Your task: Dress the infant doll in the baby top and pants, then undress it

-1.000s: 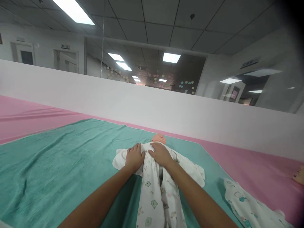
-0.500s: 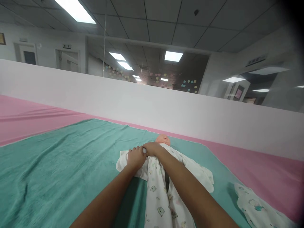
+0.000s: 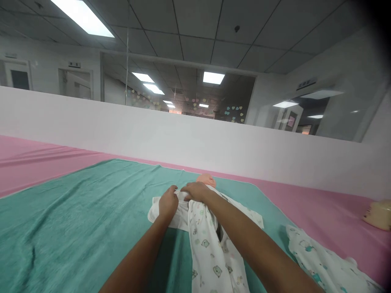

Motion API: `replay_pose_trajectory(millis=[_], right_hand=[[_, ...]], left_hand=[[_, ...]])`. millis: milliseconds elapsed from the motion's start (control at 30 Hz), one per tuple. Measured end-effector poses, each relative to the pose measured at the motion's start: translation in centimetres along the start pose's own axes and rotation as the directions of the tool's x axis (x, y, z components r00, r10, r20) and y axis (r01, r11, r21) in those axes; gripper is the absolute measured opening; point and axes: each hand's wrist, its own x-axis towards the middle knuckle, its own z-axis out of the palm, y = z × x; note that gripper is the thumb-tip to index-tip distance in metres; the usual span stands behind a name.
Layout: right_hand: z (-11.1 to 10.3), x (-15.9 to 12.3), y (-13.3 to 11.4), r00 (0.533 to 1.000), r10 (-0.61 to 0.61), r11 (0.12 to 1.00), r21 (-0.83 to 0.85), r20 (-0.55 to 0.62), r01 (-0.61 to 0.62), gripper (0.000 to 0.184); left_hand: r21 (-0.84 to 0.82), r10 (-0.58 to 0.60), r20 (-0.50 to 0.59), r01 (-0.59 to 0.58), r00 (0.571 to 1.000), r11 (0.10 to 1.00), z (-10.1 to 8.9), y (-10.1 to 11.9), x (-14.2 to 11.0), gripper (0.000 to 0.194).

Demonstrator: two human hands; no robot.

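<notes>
A doll lies on its back on the teal blanket, and only its pinkish head (image 3: pixel 206 179) shows beyond my hands. Under and around it is a white baby garment (image 3: pixel 204 240) printed with small animals, its long lower part stretching toward me. My left hand (image 3: pixel 169 203) is closed on the white sleeve at the garment's left side, its fingers partly hidden. Beside it, my right hand (image 3: pixel 195 191) bends its fingers over the garment's upper edge, just below the doll's head. A small gap separates the two hands. The doll's arms and body are hidden by cloth and hands.
The teal blanket (image 3: pixel 76 228) covers a pink padded surface (image 3: pixel 324 203). At the lower right lies another white printed cloth (image 3: pixel 324 256). A beige rounded object (image 3: pixel 378 215) sits at the right edge. Behind runs a low white wall (image 3: pixel 152 138) with glass above.
My hands were touching over the sleeve; now my left hand has moved slightly left, apart from the right. The view has turned right, bringing the beige object in.
</notes>
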Motion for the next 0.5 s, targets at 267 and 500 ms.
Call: replay_pose_trajectory(millis=[267, 500], right_hand=[[-2.2, -4.3, 3.0, 0.992, 0.115, 0.993, 0.029, -0.05, -0.114, 0.035], [-1.0, -4.1, 1.9, 0.987, 0.138, 0.99, 0.049, -0.078, -0.134, 0.037]], left_hand=[[0.027, -0.102, 0.091, 0.1, 0.991, 0.995, -0.6, -1.5, -0.1, 0.03], [0.232, 0.108, 0.219, -0.159, 0.97, 0.96, -0.2, -0.1, -0.8, 0.044]])
